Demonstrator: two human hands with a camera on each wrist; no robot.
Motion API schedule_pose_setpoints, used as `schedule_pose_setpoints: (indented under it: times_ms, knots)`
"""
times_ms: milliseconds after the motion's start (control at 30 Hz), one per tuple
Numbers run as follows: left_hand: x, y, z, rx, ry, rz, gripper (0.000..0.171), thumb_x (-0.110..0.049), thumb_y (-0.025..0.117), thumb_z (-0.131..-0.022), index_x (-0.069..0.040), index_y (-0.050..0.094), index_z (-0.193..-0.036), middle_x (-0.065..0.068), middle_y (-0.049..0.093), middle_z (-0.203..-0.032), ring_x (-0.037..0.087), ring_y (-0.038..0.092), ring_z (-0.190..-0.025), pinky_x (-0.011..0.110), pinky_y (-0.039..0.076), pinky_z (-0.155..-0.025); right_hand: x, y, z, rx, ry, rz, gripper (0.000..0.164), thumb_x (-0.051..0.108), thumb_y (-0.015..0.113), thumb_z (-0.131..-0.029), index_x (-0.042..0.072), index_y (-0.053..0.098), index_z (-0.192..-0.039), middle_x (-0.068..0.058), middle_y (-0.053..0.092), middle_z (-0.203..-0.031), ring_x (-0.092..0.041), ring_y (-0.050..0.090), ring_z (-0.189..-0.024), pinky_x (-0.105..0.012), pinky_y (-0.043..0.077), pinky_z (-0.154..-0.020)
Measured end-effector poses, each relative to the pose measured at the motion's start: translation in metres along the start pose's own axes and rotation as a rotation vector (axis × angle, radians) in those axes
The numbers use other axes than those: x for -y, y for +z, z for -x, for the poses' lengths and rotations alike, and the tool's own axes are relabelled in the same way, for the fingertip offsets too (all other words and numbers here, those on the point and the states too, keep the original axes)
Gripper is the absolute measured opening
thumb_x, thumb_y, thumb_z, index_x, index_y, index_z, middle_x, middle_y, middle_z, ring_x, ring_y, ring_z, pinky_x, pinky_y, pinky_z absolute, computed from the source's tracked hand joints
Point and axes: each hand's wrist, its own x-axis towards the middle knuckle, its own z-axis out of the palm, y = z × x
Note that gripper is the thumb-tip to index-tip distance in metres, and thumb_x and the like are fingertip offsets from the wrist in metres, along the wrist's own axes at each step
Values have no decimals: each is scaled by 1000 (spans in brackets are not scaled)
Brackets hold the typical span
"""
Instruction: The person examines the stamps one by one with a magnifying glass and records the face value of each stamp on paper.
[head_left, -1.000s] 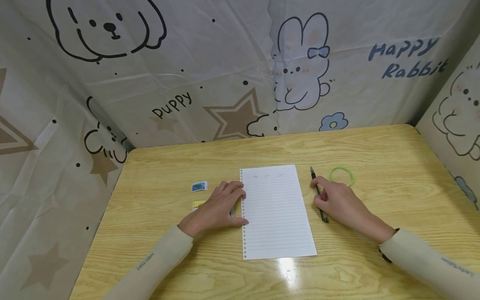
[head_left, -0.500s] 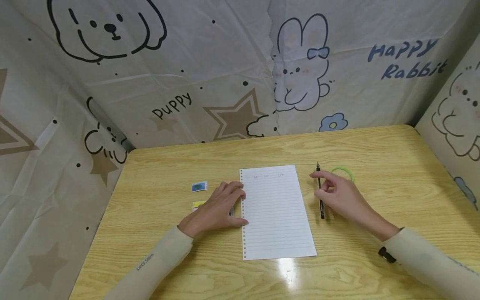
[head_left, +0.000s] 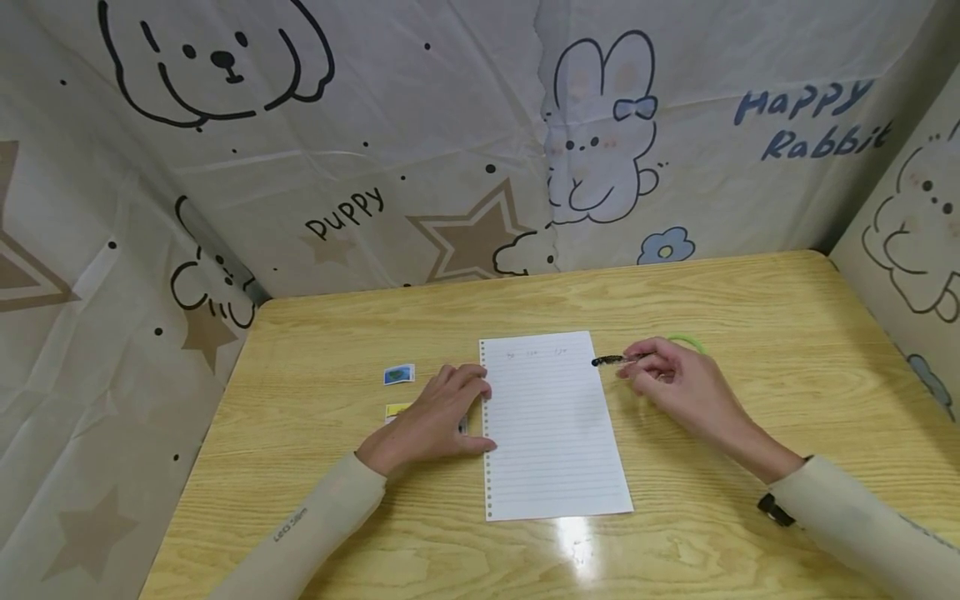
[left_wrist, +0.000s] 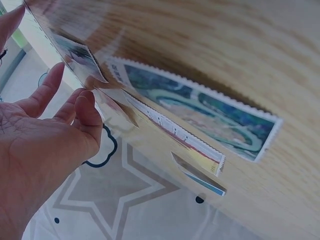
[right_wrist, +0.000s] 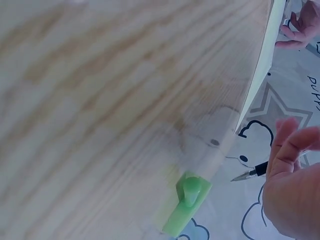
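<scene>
The pen (head_left: 609, 360) is pinched by the right hand (head_left: 682, 385), nearer the counter (head_left: 780, 333)'s right edge than left; the paper (head_left: 555, 433) is touched by the relaxed left hand (head_left: 429, 421). Pen readying is judged in hand; turning the nib (right_wrist: 244, 176) paperward seems required.

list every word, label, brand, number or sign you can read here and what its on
"puppy": on the printed backdrop
"Happy Rabbit": on the same backdrop, farther right
"Lets Slim", as best it reads: on the left sleeve
Too blurred to read: print on the right sleeve
Too small to read: marks atop the lined sheet, print on the stamps
</scene>
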Motion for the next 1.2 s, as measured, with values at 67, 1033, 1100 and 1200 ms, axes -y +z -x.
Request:
schedule_pose_setpoints:
  times_ms: [67,1033,1100,1200]
  knots:
    - [0,0,0,1,-2,3,63,-42,90,-92,-5,60,-133,17,43,-162,35,42,-137,54,37,-115,1,1,0,-4,1,-14,11,19,65,-108,11,71,-113,4,80,-100,-16,69,-79,-27,44,-60]
    - [0,-1,-1,5,-5,2,65,-44,91,-91,-4,60,-132,18,43,-163,36,43,-135,55,37,-115,39,16,-4,-183,-172,-416,37,26,47,-119,-7,63,-121,-20,75,-106,-19,75,-88,-28,60,-69]
    - [0,-1,-1,7,-7,2,65,-44,91,-91,-4,60,-132,18,43,-163,36,43,-135,55,37,-115,38,20,-5,-203,-157,-421,28,21,57,-116,-7,62,-118,-20,75,-104,-18,75,-87,-28,60,-70]
    - [1,0,-1,9,-6,-3,65,-44,90,-91,-4,60,-132,18,43,-163,36,43,-135,55,37,-114,37,25,-7,-199,-142,-435,21,14,67,-111,-4,58,-112,-22,75,-99,-22,74,-81,-30,60,-68]
